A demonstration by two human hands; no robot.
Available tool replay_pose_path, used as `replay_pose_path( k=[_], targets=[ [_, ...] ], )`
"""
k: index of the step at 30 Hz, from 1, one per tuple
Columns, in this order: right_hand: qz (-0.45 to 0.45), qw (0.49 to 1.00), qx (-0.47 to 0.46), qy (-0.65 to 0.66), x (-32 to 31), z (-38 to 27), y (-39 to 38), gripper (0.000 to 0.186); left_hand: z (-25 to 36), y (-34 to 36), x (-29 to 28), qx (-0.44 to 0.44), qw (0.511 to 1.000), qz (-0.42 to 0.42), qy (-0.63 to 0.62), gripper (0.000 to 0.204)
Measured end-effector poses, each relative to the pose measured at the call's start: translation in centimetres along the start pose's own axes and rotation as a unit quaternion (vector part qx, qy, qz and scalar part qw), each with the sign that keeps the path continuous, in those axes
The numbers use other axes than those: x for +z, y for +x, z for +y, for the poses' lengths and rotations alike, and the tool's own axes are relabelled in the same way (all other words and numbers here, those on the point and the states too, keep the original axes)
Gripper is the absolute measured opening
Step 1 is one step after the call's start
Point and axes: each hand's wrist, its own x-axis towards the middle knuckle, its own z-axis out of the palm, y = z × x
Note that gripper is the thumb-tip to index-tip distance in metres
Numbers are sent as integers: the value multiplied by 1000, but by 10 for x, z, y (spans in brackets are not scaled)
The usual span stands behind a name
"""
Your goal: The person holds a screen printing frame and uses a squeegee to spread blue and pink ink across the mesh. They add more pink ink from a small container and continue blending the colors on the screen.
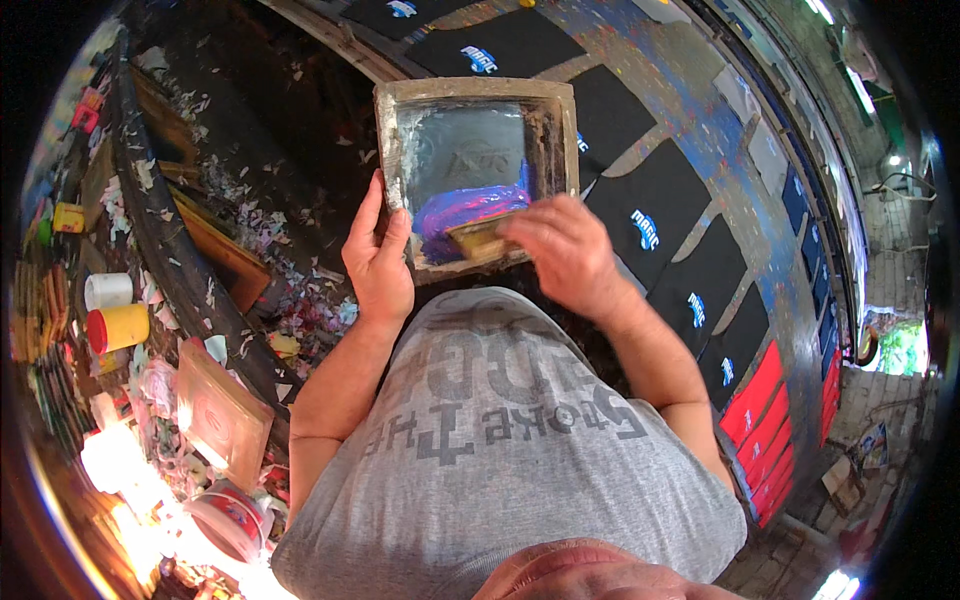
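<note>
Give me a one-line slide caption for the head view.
Left hand grips a wooden-framed printing screen while the right hand holds a squeegee in purple ink.

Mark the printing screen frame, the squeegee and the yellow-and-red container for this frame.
printing screen frame (478, 90): head view, top wooden edge.
squeegee (478, 238): head view, wooden handle beside the right hand (565, 250).
yellow-and-red container (125, 326): head view, yellow side wall.

Fisheye view inside a dark circular border, with straight edges bending toward the rim. Strong light is blowing out the lower left corner into white glare. Tube lights (858, 88) are glowing at the upper right. The centre is evenly lit and sharp; the rim is smearing and dimming.
</note>
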Motion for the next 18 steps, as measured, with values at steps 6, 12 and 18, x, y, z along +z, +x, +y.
replay_pose_path(
  k=[6,12,18],
  targets=[
    [-58,992,101,46,-30,12,4,27,-4,-4,1,-39,999,-1,-12,61],
    [-58,994,94,-4,-15,-5,-35,32,-7,-9,4,-48,998,17,-25,61],
    [51,996,15,-77,8,-6,-52,41,-13,-7,3,-59,997,20,-54,60]
  ],
)
